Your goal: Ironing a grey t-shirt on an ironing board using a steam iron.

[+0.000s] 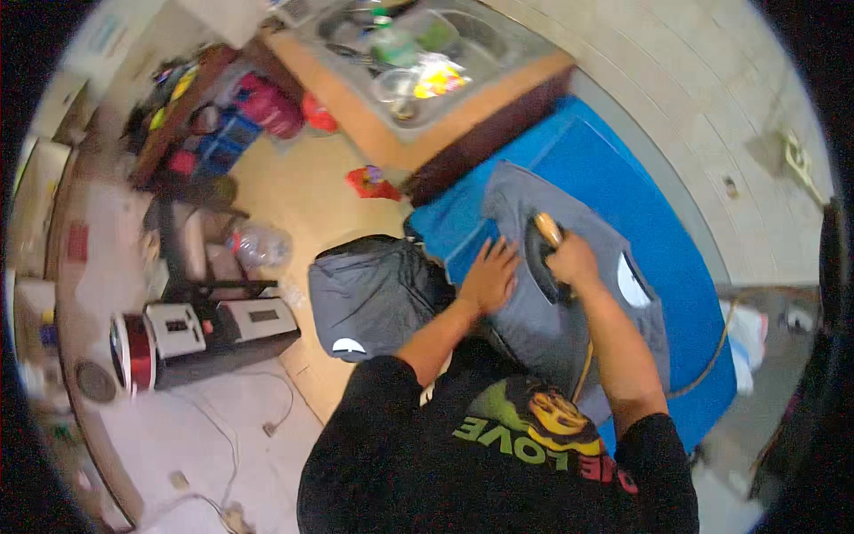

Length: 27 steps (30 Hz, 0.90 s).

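Observation:
A grey garment [600, 220] lies spread over a blue cloth-covered surface [694, 267]. My right hand [572, 260] is closed around the handle of a clothes iron [542, 257], whose dark body rests on the garment; its cord runs down beside my forearm and off to the right. My left hand [490, 277] lies flat with its fingers apart, at the garment's left edge, a little left of the iron. Part of the grey cloth hangs off the near left side of the surface, next to a black part. A white patch shows near the garment's right edge.
Beyond the blue surface stands a sink [480, 40] in a wood-edged counter [373, 127], holding a green-capped bottle [393, 47] and a bright wrapper. A red wrapper [373, 183] and a large clear plastic bottle [263, 245] lie on the floor at the left. Cords trail over white tiles. A tiled wall borders the right.

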### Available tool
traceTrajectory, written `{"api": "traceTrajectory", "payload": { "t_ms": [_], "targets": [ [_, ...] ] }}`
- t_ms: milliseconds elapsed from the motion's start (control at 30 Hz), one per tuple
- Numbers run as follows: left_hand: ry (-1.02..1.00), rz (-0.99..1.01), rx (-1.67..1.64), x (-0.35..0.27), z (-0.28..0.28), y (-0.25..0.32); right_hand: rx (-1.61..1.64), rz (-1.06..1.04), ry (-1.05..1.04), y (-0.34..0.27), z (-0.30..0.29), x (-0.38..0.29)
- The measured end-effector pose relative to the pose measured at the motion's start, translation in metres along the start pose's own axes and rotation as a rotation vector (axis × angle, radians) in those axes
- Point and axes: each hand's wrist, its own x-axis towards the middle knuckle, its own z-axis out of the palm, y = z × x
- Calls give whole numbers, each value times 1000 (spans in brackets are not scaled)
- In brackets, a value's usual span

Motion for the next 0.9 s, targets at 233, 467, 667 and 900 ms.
{"api": "traceTrajectory", "payload": {
  "t_ms": [233, 467, 667, 900],
  "targets": [
    [-8, -377, 185, -108, -10, 28, 1, 15, 36, 1, -5, -7],
    [-4, -502, 49, -79, -23, 5, 42, 62, 46, 3, -8, -10],
    [94, -584, -71, 32, -26, -38, 72, 68, 68, 3, -5, -8],
    [-49, -578, -211, 95, -20, -93, -20, 122, 64, 6, 4, -1]
  ]
}}
